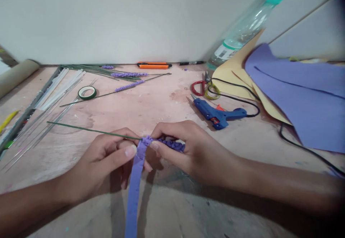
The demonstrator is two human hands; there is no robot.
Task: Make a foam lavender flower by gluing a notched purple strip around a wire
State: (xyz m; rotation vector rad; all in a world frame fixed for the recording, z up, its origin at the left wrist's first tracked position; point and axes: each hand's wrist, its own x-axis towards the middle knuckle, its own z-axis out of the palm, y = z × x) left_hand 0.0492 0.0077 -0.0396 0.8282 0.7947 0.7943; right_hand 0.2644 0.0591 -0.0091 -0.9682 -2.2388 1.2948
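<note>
My left hand (107, 159) pinches a thin green wire stem (88, 130) and the top of a purple fringed foam strip (133, 191) that hangs down toward me. My right hand (188, 148) is closed on the part of the strip wound around the stem, a bumpy purple flower spike (172, 145). Both hands meet in the middle of the wooden table (151, 105). The stem's free end points left.
Finished purple spikes on green stems (128, 75) lie at the back. Green floral tape (87, 92), wire rods (54, 97), a blue glue gun (215, 114) with black cord, scissors (202, 87), an orange cutter (153, 65), a bottle (242, 29) and purple foam sheets (304, 97) surround them.
</note>
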